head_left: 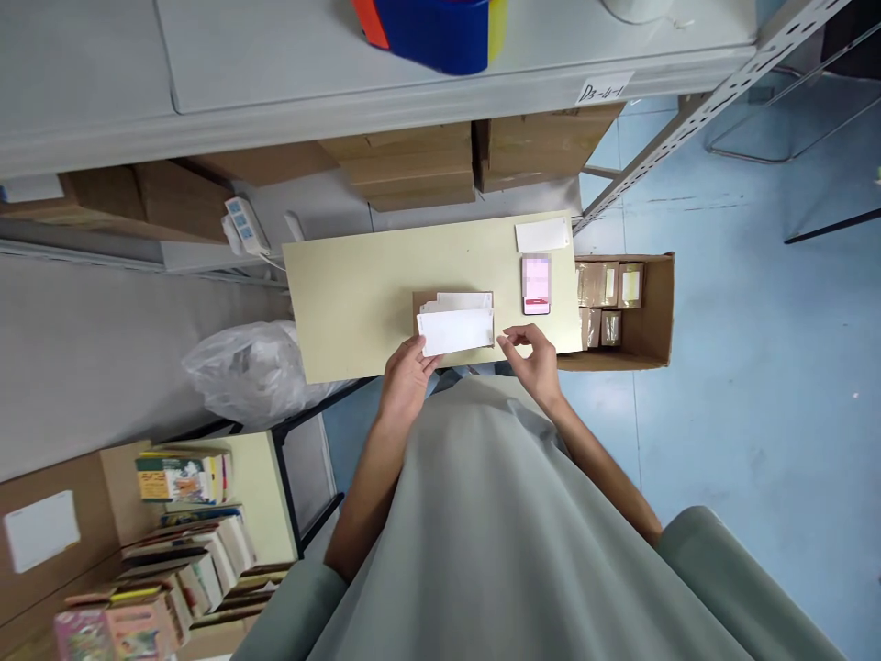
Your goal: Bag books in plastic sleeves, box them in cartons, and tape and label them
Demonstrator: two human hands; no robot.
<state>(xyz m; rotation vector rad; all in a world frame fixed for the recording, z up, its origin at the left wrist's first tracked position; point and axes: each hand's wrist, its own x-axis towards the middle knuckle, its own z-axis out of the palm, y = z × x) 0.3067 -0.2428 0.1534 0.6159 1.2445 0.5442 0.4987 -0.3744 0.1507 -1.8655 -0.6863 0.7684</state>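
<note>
A small open cardboard box point(418, 301) stands on the cream tabletop, with white cards point(464, 300) showing inside it. In front of the box a blank white rectangular card point(455, 331) is tilted toward me. My left hand point(405, 378) grips this card at its lower left corner, thumb on its face. Just right of the card is my right hand point(537, 363), apart from it, with thumb and forefinger drawn together in a pinch. Whether anything small is between those fingertips I cannot make out.
A phone point(536, 285) and a white slip point(542, 235) lie at the tabletop's right end. Beside it stands a carton point(659, 312) of small packages. A metal shelf point(385, 96) overhangs the far side. Books point(185, 569) and a plastic bag point(244, 367) are at left.
</note>
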